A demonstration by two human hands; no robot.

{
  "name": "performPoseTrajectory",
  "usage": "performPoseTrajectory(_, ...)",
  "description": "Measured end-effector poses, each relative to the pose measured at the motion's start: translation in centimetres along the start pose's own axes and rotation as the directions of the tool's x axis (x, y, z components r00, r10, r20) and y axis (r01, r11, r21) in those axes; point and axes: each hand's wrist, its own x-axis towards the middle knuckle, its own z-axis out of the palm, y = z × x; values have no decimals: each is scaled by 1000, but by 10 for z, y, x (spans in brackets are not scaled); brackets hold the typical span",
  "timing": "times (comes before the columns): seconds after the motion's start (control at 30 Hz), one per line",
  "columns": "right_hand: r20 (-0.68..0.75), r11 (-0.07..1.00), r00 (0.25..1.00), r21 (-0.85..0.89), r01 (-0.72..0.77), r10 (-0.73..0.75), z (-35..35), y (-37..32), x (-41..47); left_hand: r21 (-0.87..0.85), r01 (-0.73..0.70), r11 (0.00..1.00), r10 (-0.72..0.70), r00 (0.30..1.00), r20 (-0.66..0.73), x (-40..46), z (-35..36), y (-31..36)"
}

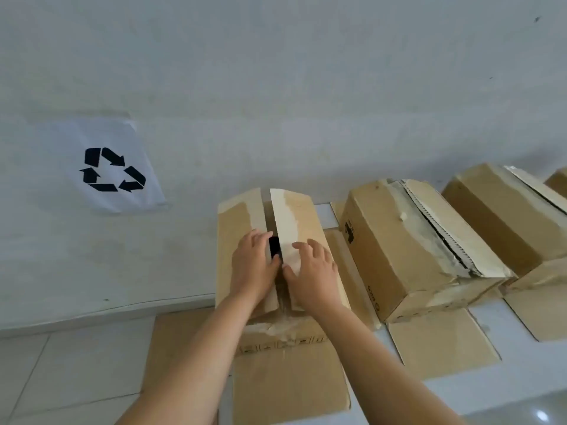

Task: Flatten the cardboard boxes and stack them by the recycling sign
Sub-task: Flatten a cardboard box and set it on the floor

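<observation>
A brown cardboard box (239,228) stands on the floor by the wall, its two top flaps meeting at a slit with a dark gap. My left hand (253,265) lies on the left flap with its fingertips at the slit's edge. My right hand (313,271) lies on the right flap with fingers spread and its thumb at the slit. The white recycling sign (113,168) with black arrows hangs on the wall to the left. A second box (408,250) and a third box (503,216) stand in a row to the right.
Each box's bottom flaps lie spread flat on the tiled floor (61,369), one wide flap (288,381) right under my arms. The white wall (276,87) runs behind everything. The corner of a further box (558,180) shows at the right edge.
</observation>
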Motion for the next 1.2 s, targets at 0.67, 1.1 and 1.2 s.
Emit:
performPoseTrajectory(0.67,179,971,958,130,203,-224,-68,17,68,-2,207,978,-207,977,-52,-12,-128,-25)
performPoseTrajectory(1.1,129,928,991,-367,64,-18,-103,94,98,719,227,657,-205,971,-119,-14,-92,-52)
performPoseTrajectory(1.2,190,867,976,-464,183,-105,-88,98,98,735,225,640,-222,970,-103,-18,-84,-60)
